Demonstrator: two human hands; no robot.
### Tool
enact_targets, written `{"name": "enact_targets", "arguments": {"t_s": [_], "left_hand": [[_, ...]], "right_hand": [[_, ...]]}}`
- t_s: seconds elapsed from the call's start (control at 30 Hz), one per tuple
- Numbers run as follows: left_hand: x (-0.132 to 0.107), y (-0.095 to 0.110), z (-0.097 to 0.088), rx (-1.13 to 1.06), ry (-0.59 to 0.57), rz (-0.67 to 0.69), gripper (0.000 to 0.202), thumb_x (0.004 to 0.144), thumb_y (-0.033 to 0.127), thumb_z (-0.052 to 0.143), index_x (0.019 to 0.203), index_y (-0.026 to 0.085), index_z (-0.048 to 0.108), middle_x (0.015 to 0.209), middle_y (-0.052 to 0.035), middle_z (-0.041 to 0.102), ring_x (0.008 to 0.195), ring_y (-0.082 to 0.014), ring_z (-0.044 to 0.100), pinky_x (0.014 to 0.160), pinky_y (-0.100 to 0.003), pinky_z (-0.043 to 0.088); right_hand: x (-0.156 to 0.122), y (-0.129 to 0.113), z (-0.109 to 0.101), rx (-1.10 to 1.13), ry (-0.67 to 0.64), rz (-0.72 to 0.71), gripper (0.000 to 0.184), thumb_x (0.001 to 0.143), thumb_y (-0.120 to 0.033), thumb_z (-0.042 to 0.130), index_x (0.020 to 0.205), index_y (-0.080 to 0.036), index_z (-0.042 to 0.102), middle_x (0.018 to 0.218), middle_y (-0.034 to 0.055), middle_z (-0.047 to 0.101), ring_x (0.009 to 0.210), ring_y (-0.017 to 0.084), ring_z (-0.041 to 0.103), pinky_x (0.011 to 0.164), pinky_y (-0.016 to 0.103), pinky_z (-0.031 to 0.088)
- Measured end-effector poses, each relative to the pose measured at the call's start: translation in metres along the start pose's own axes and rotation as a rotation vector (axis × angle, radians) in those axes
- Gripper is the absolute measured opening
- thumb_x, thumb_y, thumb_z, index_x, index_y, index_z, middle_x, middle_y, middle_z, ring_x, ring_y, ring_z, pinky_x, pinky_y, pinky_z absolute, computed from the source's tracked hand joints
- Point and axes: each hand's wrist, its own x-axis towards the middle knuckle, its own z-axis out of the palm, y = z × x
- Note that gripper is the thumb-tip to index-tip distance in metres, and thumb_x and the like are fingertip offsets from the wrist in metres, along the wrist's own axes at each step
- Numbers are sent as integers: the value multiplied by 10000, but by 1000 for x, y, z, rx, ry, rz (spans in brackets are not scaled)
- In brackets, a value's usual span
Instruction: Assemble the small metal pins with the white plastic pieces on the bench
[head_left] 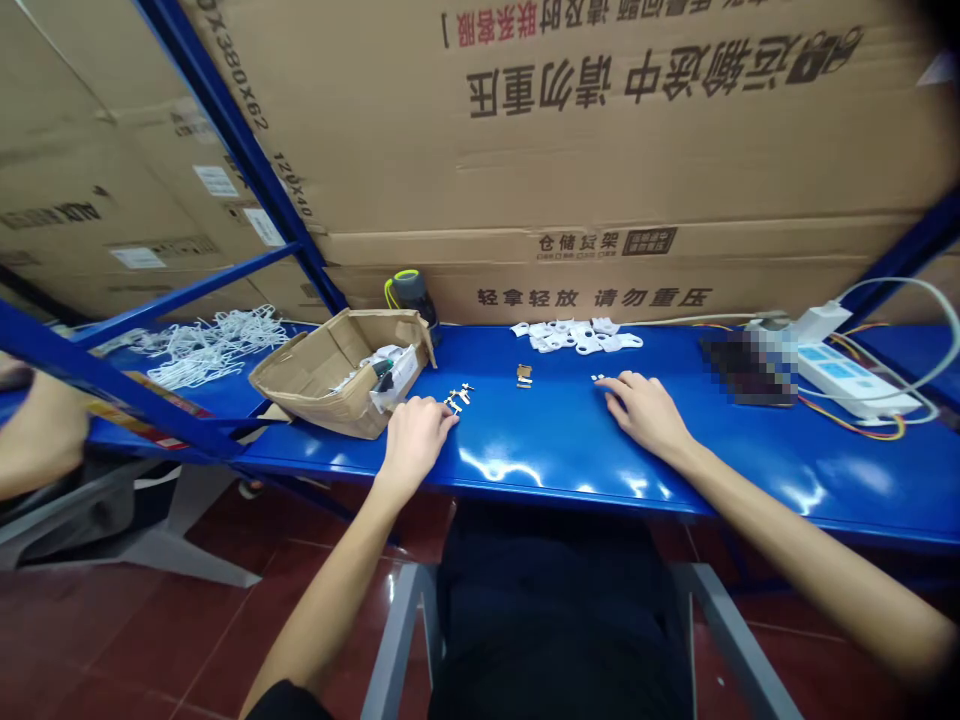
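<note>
My left hand point(416, 440) rests at the near side of the blue tabletop, fingers curled and pressed together. Its fingertips are at the edge of a small pile of gold and silver metal pieces point(460, 396); whatever they pinch is hidden. My right hand point(643, 408) lies on the table with thumb and forefinger apart. The forefinger reaches to a couple of tiny white pieces point(598, 378). Between the hands sits a small brown block point(524, 371) with white and metal bits on it, too small to name.
An open cardboard box point(315, 385) with mixed parts stands left, a dark bottle point(412, 295) behind it. Flat white plastic parts point(577, 336) lie at the back. On the right are a power strip point(855, 380) and cables. White cords point(217, 345) and another person's arm point(45, 430) are far left.
</note>
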Motion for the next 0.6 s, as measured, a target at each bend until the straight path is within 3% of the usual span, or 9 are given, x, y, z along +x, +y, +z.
{"name": "enact_targets", "arguments": {"t_s": [0.13, 0.27, 0.33, 0.47, 0.6], "left_hand": [[-2, 8, 5, -184, -88, 176, 193, 1022, 301, 670, 1044, 246, 853, 1056, -76, 810, 1052, -289, 700, 924, -383, 507], [9, 46, 20, -369, -106, 337, 217, 1042, 339, 656, 1106, 268, 850, 1108, -41, 812, 1058, -250, 694, 936, -360, 509], [22, 68, 31, -455, -88, 390, 218, 1038, 366, 668, 1113, 272, 850, 1116, -35, 810, 1039, -235, 688, 952, -352, 508], [47, 97, 46, -539, -91, 456, 197, 1033, 340, 678, 1090, 271, 854, 1112, -30, 800, 1062, -223, 687, 949, -330, 512], [55, 100, 49, -580, -69, 453, 202, 1018, 392, 699, 1042, 273, 860, 1068, -31, 794, 1064, -221, 698, 954, -328, 519]], "right_hand": [[-1, -9, -5, 143, -47, -63, 396, 1093, -314, 418, 1325, -197, 716, 1151, 144, 711, 1035, 294, 654, 866, 413, 482], [-6, -38, -11, 332, -141, -256, 397, 1102, -415, 475, 1417, -272, 670, 1204, 110, 704, 1058, 270, 671, 932, 412, 529], [-7, -52, -12, 368, -159, -283, 394, 1092, -458, 512, 1411, -294, 675, 1200, 101, 705, 1060, 269, 675, 939, 413, 540], [-5, -63, -10, 408, -152, -194, 312, 1099, -407, 498, 1105, -250, 768, 1080, 83, 709, 994, 243, 684, 878, 374, 547], [-2, -61, -8, 407, -121, -94, 272, 1079, -358, 515, 1024, -241, 755, 997, 70, 698, 933, 224, 676, 825, 344, 536]]}}
